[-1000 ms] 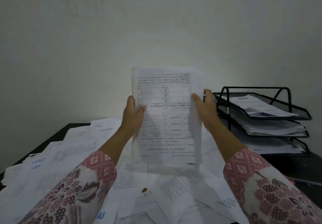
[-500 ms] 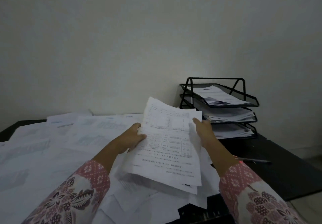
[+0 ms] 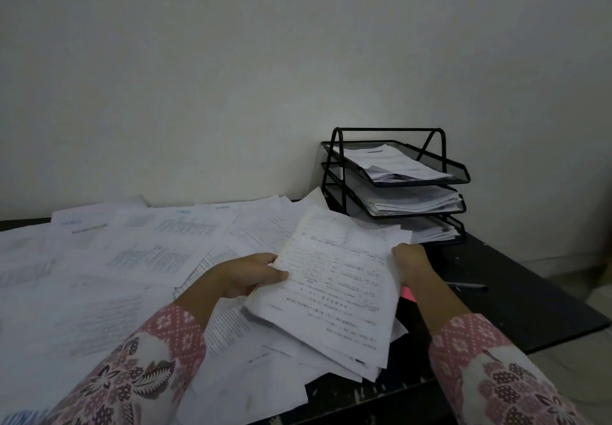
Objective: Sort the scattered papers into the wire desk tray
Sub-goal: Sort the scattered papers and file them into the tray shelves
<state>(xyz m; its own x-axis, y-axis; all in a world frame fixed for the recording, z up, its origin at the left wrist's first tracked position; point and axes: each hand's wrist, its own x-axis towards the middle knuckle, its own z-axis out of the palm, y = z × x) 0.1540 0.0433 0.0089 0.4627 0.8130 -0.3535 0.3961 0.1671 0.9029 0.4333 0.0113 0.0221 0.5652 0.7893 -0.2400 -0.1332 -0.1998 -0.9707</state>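
Note:
A stack of printed white sheets (image 3: 334,289) is held low over the desk, tilted flat, its top page carrying a table of text. My left hand (image 3: 245,275) grips its left edge and my right hand (image 3: 410,264) grips its right edge. The black three-tier wire desk tray (image 3: 433,159) stands at the back right against the wall, each tier holding papers. Scattered papers (image 3: 126,259) cover the left and middle of the dark desk.
A dark pen (image 3: 467,286) lies on the bare black desk top (image 3: 516,305) right of my right hand. A pink slip (image 3: 408,293) peeks out under the held stack. The desk's right edge drops to a pale floor. A plain wall stands behind.
The stack has come down from upright in front of me to nearly flat, low over the desk. My view has swung left, so the tray now sits nearer the middle.

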